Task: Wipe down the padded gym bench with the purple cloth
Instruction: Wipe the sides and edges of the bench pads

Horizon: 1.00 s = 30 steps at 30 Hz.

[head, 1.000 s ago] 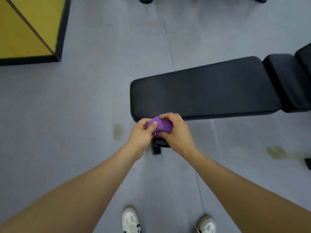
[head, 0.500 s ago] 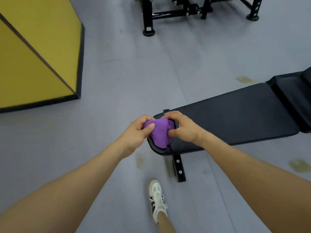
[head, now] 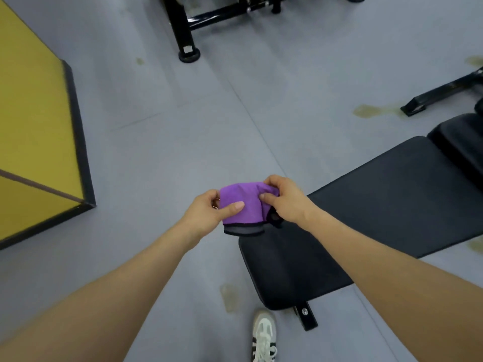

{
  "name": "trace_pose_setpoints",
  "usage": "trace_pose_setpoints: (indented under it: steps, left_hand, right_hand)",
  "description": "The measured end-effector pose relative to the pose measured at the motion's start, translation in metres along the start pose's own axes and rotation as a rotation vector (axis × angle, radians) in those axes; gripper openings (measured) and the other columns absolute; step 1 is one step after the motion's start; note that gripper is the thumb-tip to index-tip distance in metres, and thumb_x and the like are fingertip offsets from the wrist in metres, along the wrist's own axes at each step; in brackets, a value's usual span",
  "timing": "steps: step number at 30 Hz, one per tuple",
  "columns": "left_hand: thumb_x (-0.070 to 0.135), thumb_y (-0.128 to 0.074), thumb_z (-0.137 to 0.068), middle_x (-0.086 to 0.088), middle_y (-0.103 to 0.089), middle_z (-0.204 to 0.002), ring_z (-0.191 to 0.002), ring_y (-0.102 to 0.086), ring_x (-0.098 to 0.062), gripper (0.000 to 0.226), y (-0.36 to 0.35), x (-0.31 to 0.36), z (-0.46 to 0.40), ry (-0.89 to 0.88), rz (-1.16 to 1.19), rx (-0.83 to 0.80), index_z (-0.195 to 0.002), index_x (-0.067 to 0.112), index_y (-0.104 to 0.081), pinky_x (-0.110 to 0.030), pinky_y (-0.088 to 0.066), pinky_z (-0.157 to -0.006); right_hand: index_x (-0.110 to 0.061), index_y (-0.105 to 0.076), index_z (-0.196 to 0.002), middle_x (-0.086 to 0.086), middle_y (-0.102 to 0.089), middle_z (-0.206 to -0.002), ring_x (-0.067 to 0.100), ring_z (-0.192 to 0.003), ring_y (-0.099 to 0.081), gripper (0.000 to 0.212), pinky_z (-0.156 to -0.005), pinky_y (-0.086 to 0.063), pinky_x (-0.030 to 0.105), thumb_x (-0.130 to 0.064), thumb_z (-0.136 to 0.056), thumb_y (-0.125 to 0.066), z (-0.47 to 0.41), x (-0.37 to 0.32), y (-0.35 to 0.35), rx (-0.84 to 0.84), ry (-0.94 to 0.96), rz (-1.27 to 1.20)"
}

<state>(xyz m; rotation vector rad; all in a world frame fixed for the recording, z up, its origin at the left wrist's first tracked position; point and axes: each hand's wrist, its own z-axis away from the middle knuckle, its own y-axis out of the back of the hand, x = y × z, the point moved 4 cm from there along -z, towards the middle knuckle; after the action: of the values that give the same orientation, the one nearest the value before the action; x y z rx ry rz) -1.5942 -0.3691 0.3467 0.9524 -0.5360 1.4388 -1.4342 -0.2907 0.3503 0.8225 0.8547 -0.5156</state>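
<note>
**Cloth in hand, bench not yet wiped**

From my seat I see the purple cloth (head: 241, 202) held up between both hands, above the near end of the padded gym bench (head: 379, 205). My left hand (head: 206, 214) pinches its left edge, thumb laid across the front of the fabric. My right hand (head: 286, 201) grips the upper right corner, fingers curled round a bunched fold. The cloth hangs partly spread, with a grey-and-black band along its lower hem. I cannot tell whether that hem touches the pad or hangs just clear of it; it looks apart to me.

As I judge it, the wiping itself has not begun. The cloth is off the surface, and the black pad shows no streak or damp track that I can make out. What seems to be in hand is opening or folding the cloth into a usable pad. Left to do: lay it flat on the near end, then work along the whole long section and the separate cushion (head: 462, 142) at the far right.

As for writing, I can read none. No brand or label shows on the cloth or the bench, and the white shoe (head: 264, 335) bears dark stripes but no legible lettering
</note>
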Motion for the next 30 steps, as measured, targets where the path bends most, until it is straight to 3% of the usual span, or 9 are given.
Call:
trace_pose_setpoints:
  steps: [4,6,9,12,16,21,23,28,30]
  left_hand:
    - [0.006,-0.075,-0.076,-0.001,-0.066,-0.097,-0.085,-0.061,-0.012,0.029,0.011,0.031,-0.053,0.002,0.059,-0.069,-0.099,0.017,-0.062,-0.017,-0.051,-0.075]
    - [0.000,-0.071,-0.078,-0.001,-0.065,-0.094,-0.084,-0.061,-0.014,0.027,0.012,0.045,-0.082,-0.018,0.074,-0.141,-0.094,0.018,-0.060,-0.022,-0.050,-0.077]
    - [-0.004,-0.064,-0.083,-0.007,-0.064,-0.093,-0.084,-0.060,-0.020,0.024,0.013,0.062,-0.129,-0.028,0.084,-0.242,-0.093,0.015,-0.054,-0.030,-0.050,-0.080]
    - [0.000,-0.062,-0.086,-0.005,-0.064,-0.085,-0.075,-0.060,-0.018,0.020,0.018,0.082,-0.176,-0.020,0.049,-0.325,-0.088,0.016,-0.050,-0.026,-0.049,-0.070]
    - [0.003,-0.061,-0.088,-0.004,-0.061,-0.083,-0.071,-0.056,-0.016,0.021,0.030,0.110,-0.232,-0.018,-0.055,-0.357,-0.085,0.015,-0.045,-0.023,-0.043,-0.062]
    - [-0.001,-0.056,-0.088,-0.008,-0.063,-0.092,-0.087,-0.059,-0.026,0.019,0.004,0.152,-0.278,0.054,-0.013,-0.506,-0.100,0.011,-0.049,-0.038,-0.046,-0.085]
    - [0.003,-0.057,-0.087,-0.009,-0.064,-0.095,-0.089,-0.059,-0.026,0.018,-0.022,0.165,-0.291,0.097,-0.007,-0.573,-0.102,0.011,-0.053,-0.038,-0.046,-0.087]
    - [0.020,-0.055,-0.093,-0.008,-0.066,-0.105,-0.094,-0.062,-0.022,0.019,-0.091,0.191,-0.326,0.101,-0.065,-0.678,-0.110,0.013,-0.057,-0.037,-0.048,-0.089]
    - [0.023,-0.058,-0.092,-0.007,-0.067,-0.103,-0.087,-0.064,-0.018,0.022,-0.119,0.209,-0.346,0.033,-0.132,-0.659,-0.111,0.014,-0.052,-0.033,-0.051,-0.080]
  right_hand:
    - [-0.004,-0.059,-0.096,0.008,-0.057,-0.080,0.019,-0.074,-0.053,0.008,-0.070,-0.048,0.032,-0.009,-0.090,-0.059,-0.042,-0.011,0.015,0.064,-0.060,-0.077]
    - [-0.003,-0.061,-0.099,0.010,-0.059,-0.085,0.020,-0.080,-0.054,0.013,-0.080,-0.048,0.039,-0.009,-0.088,-0.061,-0.065,-0.011,0.022,0.098,-0.096,-0.063]
    - [-0.006,-0.061,-0.103,0.008,-0.060,-0.090,0.021,-0.083,-0.056,0.020,-0.078,-0.049,0.037,-0.010,-0.085,-0.065,-0.100,-0.005,0.035,0.176,-0.195,-0.040]
    - [-0.008,-0.056,-0.114,0.006,-0.056,-0.099,0.021,-0.088,-0.055,0.032,-0.079,-0.048,0.033,-0.014,-0.085,-0.066,-0.135,0.003,0.049,0.357,-0.369,-0.043]
    - [-0.009,-0.057,-0.110,0.006,-0.056,-0.101,0.020,-0.091,-0.054,0.027,-0.090,-0.045,0.036,-0.024,-0.088,-0.064,-0.176,0.002,0.047,0.488,-0.544,-0.382]
    - [-0.014,-0.061,-0.105,0.004,-0.062,-0.116,0.021,-0.112,-0.055,0.038,-0.095,-0.040,0.034,-0.048,-0.090,-0.054,-0.217,-0.011,0.056,0.379,-0.552,-0.810]
    - [-0.013,-0.063,-0.108,0.002,-0.064,-0.107,0.021,-0.105,-0.058,0.047,-0.100,-0.042,0.035,-0.054,-0.087,-0.053,-0.227,-0.007,0.073,0.408,-0.524,-1.035]
    - [-0.011,-0.063,-0.111,0.001,-0.067,-0.101,0.015,-0.089,-0.062,0.035,-0.079,-0.051,0.026,-0.033,-0.084,-0.066,-0.240,0.023,0.127,0.570,-0.397,-1.250]
    - [-0.012,-0.061,-0.107,0.000,-0.066,-0.097,0.011,-0.083,-0.063,0.025,-0.069,-0.052,0.021,-0.023,-0.085,-0.066,-0.250,0.038,0.157,0.647,-0.379,-1.246]
